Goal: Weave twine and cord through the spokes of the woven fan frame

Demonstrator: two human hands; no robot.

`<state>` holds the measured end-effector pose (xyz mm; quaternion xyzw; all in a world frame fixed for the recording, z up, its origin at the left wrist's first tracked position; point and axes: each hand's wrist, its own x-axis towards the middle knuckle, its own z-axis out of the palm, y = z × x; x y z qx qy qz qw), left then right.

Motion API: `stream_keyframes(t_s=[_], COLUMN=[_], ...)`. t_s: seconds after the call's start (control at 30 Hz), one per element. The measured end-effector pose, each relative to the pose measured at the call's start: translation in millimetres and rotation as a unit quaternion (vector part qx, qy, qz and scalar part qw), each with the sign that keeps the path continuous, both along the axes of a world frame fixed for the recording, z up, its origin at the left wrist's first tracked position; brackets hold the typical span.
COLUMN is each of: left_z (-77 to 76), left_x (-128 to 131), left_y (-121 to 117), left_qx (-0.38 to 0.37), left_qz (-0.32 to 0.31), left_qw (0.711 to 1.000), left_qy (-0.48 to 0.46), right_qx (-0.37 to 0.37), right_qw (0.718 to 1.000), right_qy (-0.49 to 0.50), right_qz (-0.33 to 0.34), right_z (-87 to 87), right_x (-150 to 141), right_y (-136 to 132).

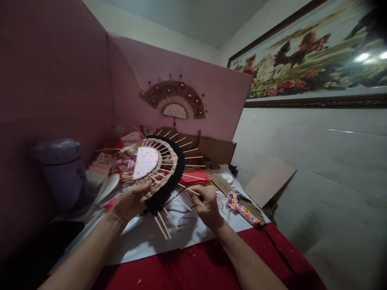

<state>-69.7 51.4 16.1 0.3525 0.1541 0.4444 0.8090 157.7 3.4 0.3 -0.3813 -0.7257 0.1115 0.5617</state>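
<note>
As the left hand (130, 200) steadies a half-round fan (160, 163) above a cluttered surface (169, 270), the right hand (207, 206) works at its outer sticks. The left fingers hold the fan by its near end, just below a spotted panel (146, 161) and beside a braided band (174, 161). The right fingers are drawn narrow around the tip of one stick (189, 189); whether they grip it, a dark cord or nothing cannot be told.

The step in hand looks to be weaving: a black band (178, 169) fills the space beyond the braid, short of the bare stick tips, and the dark cord (179, 210) lies loose below and left of the right fingers. The next move probably calls for the right fingers to pass that cord around the following stick and snug it against the band while the left fingers keep the fan from twisting.

A finished-looking brown fan (167, 90) hangs well beyond both hands' fingers, perhaps a model. To the right of the right fingers rests a flowered tool (242, 207), likely a glue gun.

Several left fingertips are hidden behind the fan, the cord's path near the right thumb is too fine and dim to follow, and the far heap (130, 141) blurs together. A framed horse picture (302, 60) runs out of view, far up and right of the fingers.
</note>
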Motion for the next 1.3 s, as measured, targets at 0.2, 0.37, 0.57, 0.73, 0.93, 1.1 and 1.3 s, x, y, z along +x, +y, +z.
stream_keyframes(t_s=[0.2,0.37,0.57,0.73,0.93,1.1,1.3], left_z=[3.4,4.5,2.4,-0.1,0.0,2.3,1.4], left_x=[1,8,7,1,-4,-9,-13], left_y=[-5,-9,-8,-3,1,1,2], left_qx=[-0.006,-0.024,-0.018,0.006,0.003,0.003,0.002], left_qz=[-0.018,-0.014,-0.019,-0.035,-0.023,-0.008,-0.012], left_qw=[1.0,0.999,0.999,0.999,0.999,0.996,0.994], left_qy=[0.02,0.042,0.046,0.031,0.049,0.085,0.111], right_qx=[-0.031,-0.073,-0.057,-0.042,0.054,0.15,0.184], right_qw=[0.996,0.99,0.991,0.986,0.972,0.951,0.939], right_qy=[0.072,0.12,0.122,0.136,0.093,0.024,0.0], right_qz=[-0.03,-0.018,-0.018,-0.086,-0.211,-0.27,-0.289], right_z=[-1.9,-8.4,-5.8,-4.4,1.1,6.6,9.4], right_x=[-3,-7,-5,2,9,14,23], right_y=[5,11,12,14,13,11,13])
